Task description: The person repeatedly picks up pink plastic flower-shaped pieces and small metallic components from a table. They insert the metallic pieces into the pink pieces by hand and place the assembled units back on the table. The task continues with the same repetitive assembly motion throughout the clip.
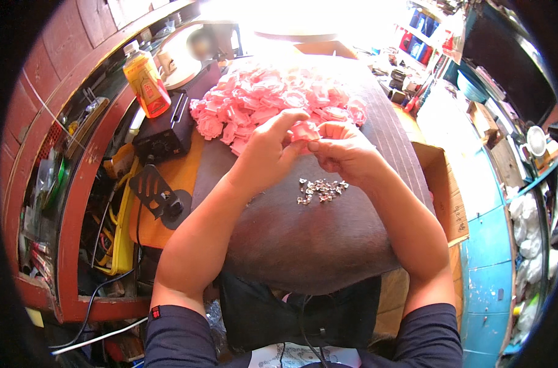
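Both of my hands meet over the dark brown work surface (291,245). My left hand (266,150) is closed on a small pink fabric-like piece (304,130). On its other side, my right hand (349,153) pinches the same piece at its edge; whether a smaller part sits between those fingertips is too small to tell. Just beyond the hands lies a large heap of similar pink pieces (254,92). Closer to me, a scatter of small shiny metal pieces (322,191) rests on the brown surface between my forearms.
To the left stand a bottle with orange liquid (147,86), a black box (162,132) with a knob, and a black phone-stand-like item (162,196). A cardboard box (441,190) sits at the right, beside blue cabinet panels (487,264). Bright light washes out the far end.
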Demonstrator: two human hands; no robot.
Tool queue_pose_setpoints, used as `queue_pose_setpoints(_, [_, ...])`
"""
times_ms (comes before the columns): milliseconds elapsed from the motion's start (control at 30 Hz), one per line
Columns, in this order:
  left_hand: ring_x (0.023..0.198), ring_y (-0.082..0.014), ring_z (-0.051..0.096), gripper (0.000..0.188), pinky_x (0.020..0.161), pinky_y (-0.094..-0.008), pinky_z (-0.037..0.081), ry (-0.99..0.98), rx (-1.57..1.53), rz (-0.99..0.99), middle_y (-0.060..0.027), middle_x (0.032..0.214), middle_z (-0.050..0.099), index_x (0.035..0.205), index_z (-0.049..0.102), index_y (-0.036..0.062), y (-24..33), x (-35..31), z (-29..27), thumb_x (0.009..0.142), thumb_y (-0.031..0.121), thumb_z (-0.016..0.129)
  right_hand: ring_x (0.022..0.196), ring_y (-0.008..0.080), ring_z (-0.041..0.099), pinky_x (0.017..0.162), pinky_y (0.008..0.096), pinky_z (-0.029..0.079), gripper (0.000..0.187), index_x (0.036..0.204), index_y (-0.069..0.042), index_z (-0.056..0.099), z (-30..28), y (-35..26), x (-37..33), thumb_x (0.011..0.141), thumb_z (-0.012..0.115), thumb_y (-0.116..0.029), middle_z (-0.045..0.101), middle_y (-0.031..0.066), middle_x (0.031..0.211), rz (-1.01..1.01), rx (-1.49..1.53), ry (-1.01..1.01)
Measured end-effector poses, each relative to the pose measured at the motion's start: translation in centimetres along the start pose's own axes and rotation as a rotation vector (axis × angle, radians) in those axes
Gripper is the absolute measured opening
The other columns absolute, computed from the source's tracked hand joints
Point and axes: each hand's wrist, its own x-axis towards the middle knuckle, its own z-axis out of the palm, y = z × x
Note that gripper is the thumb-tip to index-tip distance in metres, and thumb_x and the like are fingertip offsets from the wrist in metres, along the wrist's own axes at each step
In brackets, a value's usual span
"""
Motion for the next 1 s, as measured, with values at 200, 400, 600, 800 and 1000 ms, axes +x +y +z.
queue_pose_setpoints(200, [0.084,-0.0086,0.058,0.039,0.070,-0.0254,0.051,0.034,0.025,0.067,-0.0081,0.112,0.062,0.129,0.055,0.0042,-0.5,0.1,-0.1,0.091,0.001,0.064,0.052,0.0045,0.046,0.045,0.0218,0.032,0.020,0.084,-0.007,0.067,0.9,0.6,0.1,0.086,0.077,-0.024,0.061,-0.0007,0.069,-0.064,0.027,0.058])
queue_pose_setpoints(400, [0.086,-0.0096,0.059,0.044,0.073,-0.0257,0.050,0.171,-0.116,-0.035,-0.0103,0.115,0.061,0.135,0.050,0.0042,-0.3,0.5,0.5,0.095,0.012,0.065,0.053,0.0066,0.049,0.047,0.0227,0.036,0.009,0.086,-0.007,0.068,-0.4,0.6,0.2,0.090,0.069,-0.016,0.060,-0.0010,0.069,-0.166,0.079,0.165])
queue_pose_setpoints(600, [0.085,-0.0112,0.059,0.043,0.076,-0.0271,0.050,0.183,-0.018,-0.103,-0.0101,0.113,0.061,0.130,0.052,0.0003,-0.6,0.3,0.2,0.093,0.016,0.067,0.064,0.0160,0.062,0.059,0.0285,0.046,0.029,0.105,-0.008,0.062,-4.4,-5.0,-0.6,0.095,0.064,-0.035,0.069,0.0069,0.083,-0.625,0.242,0.441])
queue_pose_setpoints(800, [0.081,-0.0128,0.061,0.033,0.073,-0.0292,0.052,0.152,0.044,-0.125,-0.0098,0.105,0.064,0.119,0.060,-0.0016,-0.7,0.3,0.2,0.089,0.010,0.070,0.094,0.0425,0.066,0.083,0.0479,0.053,0.055,0.110,0.003,0.064,-6.1,-2.1,0.9,0.078,0.076,-0.040,0.068,0.0237,0.098,-0.258,-1.366,0.590])
queue_pose_setpoints(1000, [0.082,-0.0158,0.064,0.033,0.074,-0.0293,0.052,0.083,0.083,-0.084,-0.0102,0.105,0.064,0.116,0.062,-0.0028,-0.9,0.4,0.6,0.087,0.008,0.071,0.099,0.0387,0.066,0.086,0.0451,0.051,0.055,0.103,0.001,0.067,-5.7,-0.5,1.8,0.074,0.077,-0.044,0.066,0.0242,0.104,-0.177,-1.576,0.568])
